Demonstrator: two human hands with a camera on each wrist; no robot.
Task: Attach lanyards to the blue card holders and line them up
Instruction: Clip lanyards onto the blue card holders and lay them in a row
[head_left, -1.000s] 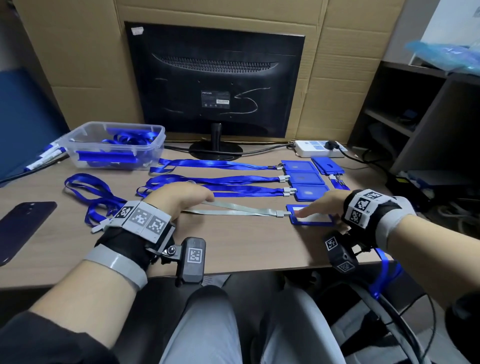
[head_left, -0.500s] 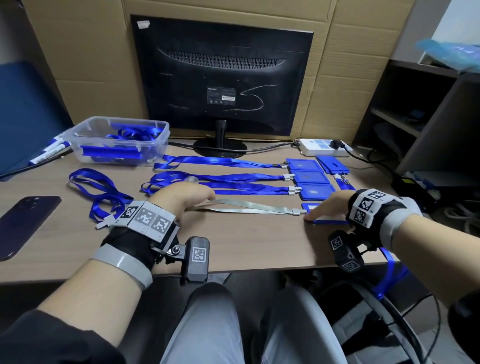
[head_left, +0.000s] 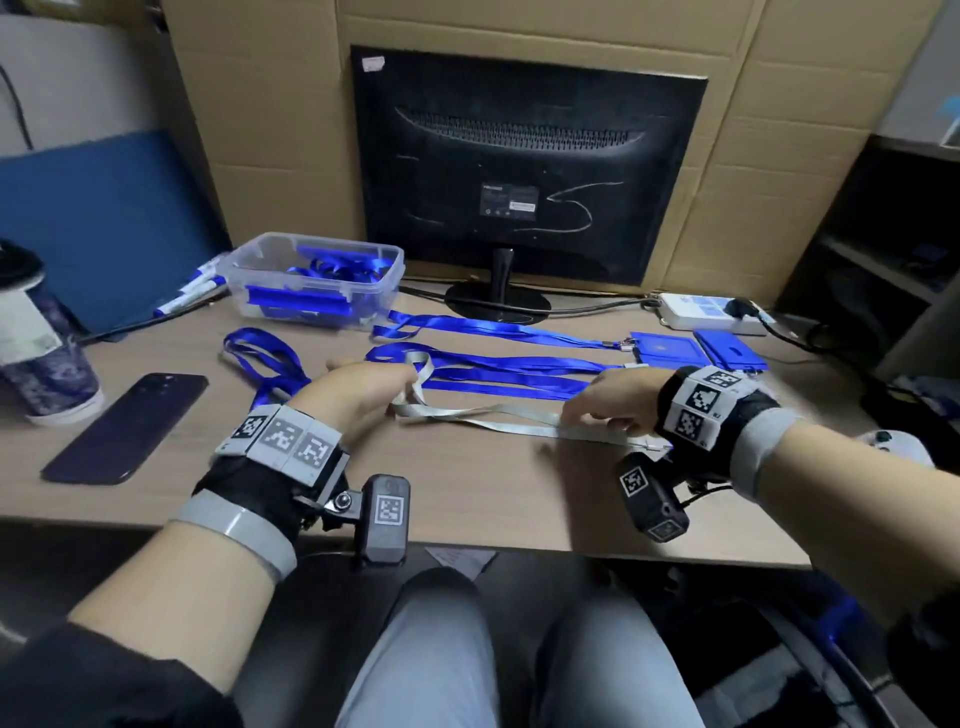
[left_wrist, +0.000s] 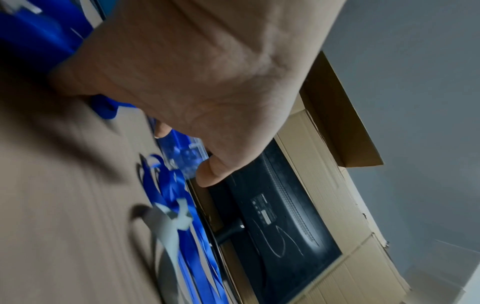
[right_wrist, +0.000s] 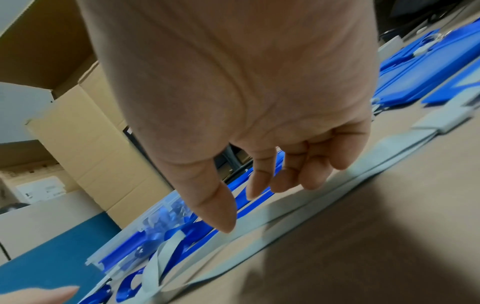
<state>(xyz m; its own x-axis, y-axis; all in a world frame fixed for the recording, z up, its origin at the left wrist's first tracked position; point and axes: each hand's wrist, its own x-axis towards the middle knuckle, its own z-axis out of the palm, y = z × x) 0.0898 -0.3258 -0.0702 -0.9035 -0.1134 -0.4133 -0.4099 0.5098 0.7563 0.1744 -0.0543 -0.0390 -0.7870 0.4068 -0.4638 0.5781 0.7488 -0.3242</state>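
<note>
Head: grey lanyard (head_left: 519, 423) lay on desk (head_left: 467, 483) btwn hands; left hand (head_left: 358, 395) by its loop end, grip unclear; right hand (head_left: 618, 402) over strap. Right wrist: fingers (right_wrist: 293, 176) relaxed, released, just above strap. Left wrist: blurred.
</note>
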